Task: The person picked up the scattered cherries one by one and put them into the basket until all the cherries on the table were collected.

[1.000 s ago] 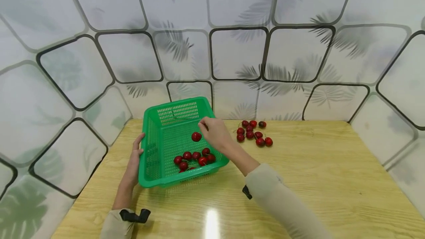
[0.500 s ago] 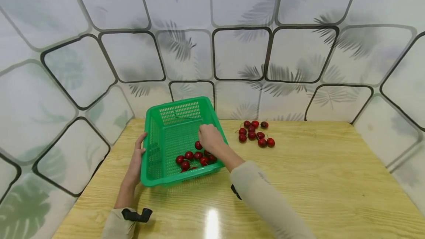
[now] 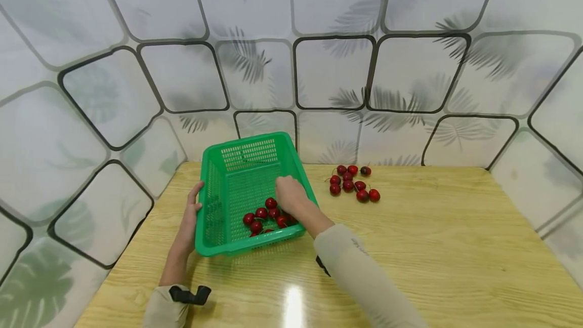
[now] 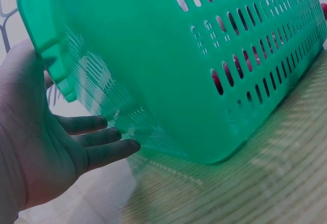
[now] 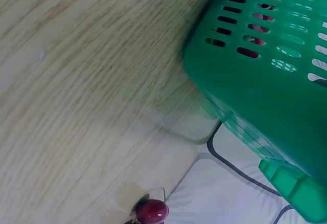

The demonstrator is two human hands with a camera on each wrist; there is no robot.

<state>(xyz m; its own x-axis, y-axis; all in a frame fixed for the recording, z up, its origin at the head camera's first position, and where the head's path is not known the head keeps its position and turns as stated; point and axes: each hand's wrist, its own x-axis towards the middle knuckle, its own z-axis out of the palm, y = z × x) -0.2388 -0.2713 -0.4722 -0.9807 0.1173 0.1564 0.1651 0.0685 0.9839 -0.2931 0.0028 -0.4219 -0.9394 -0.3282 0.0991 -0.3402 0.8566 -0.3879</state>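
My left hand (image 3: 185, 221) holds the left side of a green plastic basket (image 3: 210, 239). In the left wrist view, the thumb side of the hand (image 4: 46, 132) is at the rim and several fingers extend along the outer wall. Several dark red cherries (image 3: 256, 227) lie together at the basket's near end. My right hand (image 3: 291, 196) is inside the basket by its right wall, back of the hand upward. Its fingertips are hidden, so whether they hold anything is unclear. One cherry (image 3: 271, 203) lies just left of that hand. The right wrist view does not show the hand.
A group of loose cherries (image 3: 348, 185), some with stems, lies on the light wooden table (image 3: 437, 237) to the right of the basket. A patterned wall covering (image 3: 334, 75) rises behind the table's back edge.
My right hand has lowered into the basket. The cherry that was just below its fingertips has come down beside the other cherries. My left hand stays at the basket's side.
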